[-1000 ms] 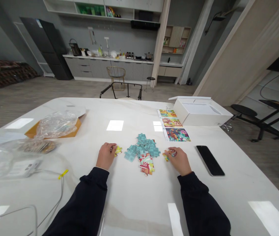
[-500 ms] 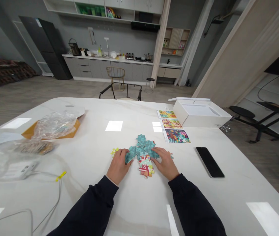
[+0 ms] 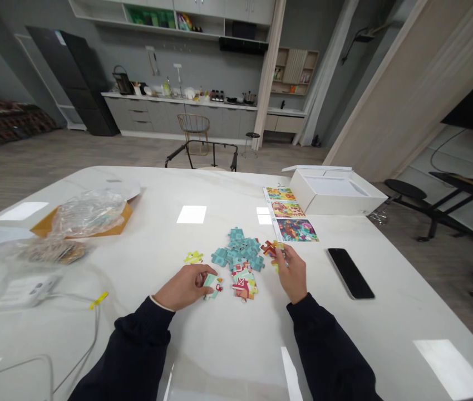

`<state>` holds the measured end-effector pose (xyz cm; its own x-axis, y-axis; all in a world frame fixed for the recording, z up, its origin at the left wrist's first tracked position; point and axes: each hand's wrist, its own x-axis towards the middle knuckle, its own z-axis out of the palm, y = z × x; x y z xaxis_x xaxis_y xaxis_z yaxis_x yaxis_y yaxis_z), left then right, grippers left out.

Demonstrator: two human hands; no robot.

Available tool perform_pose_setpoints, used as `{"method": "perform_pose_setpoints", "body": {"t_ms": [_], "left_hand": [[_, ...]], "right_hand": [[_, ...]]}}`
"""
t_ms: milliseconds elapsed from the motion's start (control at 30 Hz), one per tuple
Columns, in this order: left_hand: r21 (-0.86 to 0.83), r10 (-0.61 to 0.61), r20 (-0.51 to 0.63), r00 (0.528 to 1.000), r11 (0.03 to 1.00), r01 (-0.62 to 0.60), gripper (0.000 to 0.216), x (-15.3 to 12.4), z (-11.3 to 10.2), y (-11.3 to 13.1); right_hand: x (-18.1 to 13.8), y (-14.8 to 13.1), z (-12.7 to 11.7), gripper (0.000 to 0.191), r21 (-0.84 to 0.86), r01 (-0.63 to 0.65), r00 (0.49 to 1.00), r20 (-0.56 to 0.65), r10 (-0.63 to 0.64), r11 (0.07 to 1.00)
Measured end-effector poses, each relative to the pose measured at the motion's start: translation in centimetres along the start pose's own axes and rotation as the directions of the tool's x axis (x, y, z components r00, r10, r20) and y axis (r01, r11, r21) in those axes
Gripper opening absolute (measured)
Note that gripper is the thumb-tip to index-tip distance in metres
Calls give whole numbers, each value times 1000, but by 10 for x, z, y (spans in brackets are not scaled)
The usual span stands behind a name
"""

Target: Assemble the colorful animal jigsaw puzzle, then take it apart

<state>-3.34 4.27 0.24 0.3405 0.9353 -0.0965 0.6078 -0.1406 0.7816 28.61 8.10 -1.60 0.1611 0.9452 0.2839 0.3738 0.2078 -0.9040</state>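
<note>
My left hand pinches a pale green puzzle piece with a small red and orange picture, close above the white table. On the right, my right hand is closed on a red and yellow puzzle piece. Part of that piece is hidden behind the fingers. Between the hands lies a loose heap of teal puzzle pieces, with red and white puzzle pieces at its near side. Beyond my left hand rest a few yellow-green puzzle pieces.
A phone lies at the right. Picture cards sit beside a white box. At the left are clear plastic wrapping, a bagged brown stack, a white power strip and a cable with a yellow tag.
Both hands have left the teal heap. My left hand moved left and nearer with a pale green piece; my right hand moved right with a red and yellow one. The view shifted slightly.
</note>
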Motion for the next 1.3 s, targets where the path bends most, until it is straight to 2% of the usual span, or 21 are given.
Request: {"method": "perform_pose_setpoints", "body": {"t_ms": [67,167,233,333,433,533,600,700,767,833,933,1000,1100,1133,1200,1300], "left_hand": [[74,62,-42,997,996,-59,36,0,-2,3],[50,115,-208,971,993,-107,33,4,7,15],[-93,80,-322,943,989,-116,31,9,23,30],[-413,15,-316,949,898,-152,43,15,51,50],[-547,-71,-307,949,829,-115,33,18,61,54],[-582,-120,-238,964,812,-43,32,14,47,47],[-548,-83,-106,991,837,11,31,9,35,42],[-388,-1,107,994,921,43,23,1,30,40],[-243,44,171,984,970,-1,16,-2,33,41],[-111,96,169,981,991,-78,10,-2,37,42],[10,172,109,979,985,-174,15,1,38,41],[39,187,-5,982,982,-187,15,5,39,39],[97,188,-274,943,981,-167,17,16,46,35],[126,199,-334,921,978,-166,19,20,49,34],[181,227,-387,894,969,-168,19,28,54,32],[183,194,-385,902,974,-132,19,37,59,31]], "right_hand": [[2,-2,-2,47,189,-105,994,21,103,976],[1,-7,2,50,373,-254,966,139,216,892],[-5,-12,9,49,421,-337,933,268,239,842],[-17,-21,22,48,428,-416,871,441,216,802],[-20,-28,26,50,404,-439,835,513,198,803],[-12,-29,11,50,378,-413,853,478,208,828],[-3,-27,-8,53,317,-401,849,481,219,859],[4,-20,-34,56,115,-398,748,615,250,910],[4,-15,-43,52,-17,-371,681,675,285,929],[2,-10,-46,47,-104,-332,649,697,307,938],[0,-4,-47,44,-195,-280,646,686,334,940],[2,-3,-48,41,-251,-194,697,645,314,948],[3,-6,-41,35,-317,101,829,551,96,943],[2,-8,-35,33,-323,203,849,528,-2,924],[-4,-15,-20,30,-281,336,836,529,-147,899],[-16,-24,4,44,-160,418,776,575,-259,894]]}}
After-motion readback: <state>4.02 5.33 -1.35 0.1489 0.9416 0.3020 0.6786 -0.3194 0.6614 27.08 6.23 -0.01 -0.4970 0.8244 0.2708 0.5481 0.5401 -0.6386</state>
